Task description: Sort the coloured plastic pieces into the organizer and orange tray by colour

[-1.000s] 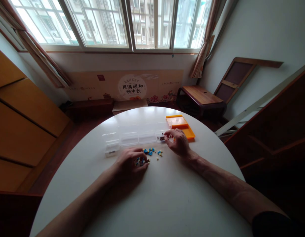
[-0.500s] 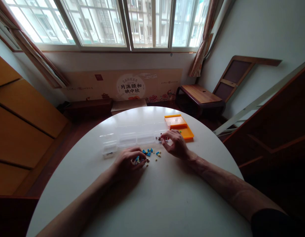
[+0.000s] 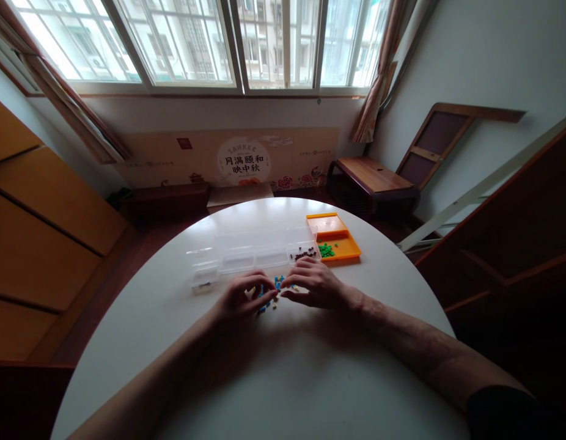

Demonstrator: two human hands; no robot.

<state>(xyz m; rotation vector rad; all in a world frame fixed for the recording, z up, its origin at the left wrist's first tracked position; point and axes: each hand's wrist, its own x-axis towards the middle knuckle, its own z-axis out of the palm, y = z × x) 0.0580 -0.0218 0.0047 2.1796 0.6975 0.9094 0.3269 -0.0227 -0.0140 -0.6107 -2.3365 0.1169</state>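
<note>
Small blue and yellow toy bricks (image 3: 278,282) lie in a loose pile on the white table, partly hidden by my hands. My left hand (image 3: 244,294) curls over the pile's left side, thumb and forefinger tips together; anything pinched there is too small to make out. Facing it from the right, my right hand (image 3: 316,285) has thumb and forefinger apart, close to the left fingertips, with nothing visible between them. Behind it, dark brown bricks (image 3: 305,252) lie in the right-end compartment of a clear plastic box (image 3: 237,261).
An orange tray (image 3: 349,245) holding green bricks (image 3: 326,250) sits beside the clear box's right end. The round white table (image 3: 283,379) has its far edge just beyond them. A wooden chair (image 3: 374,174) stands past the table at the right.
My right hand has moved from the brown bricks' compartment down and left to the pile, uncovering the green bricks. My left hand has shifted slightly right, its fingertips now close to the right hand's.
</note>
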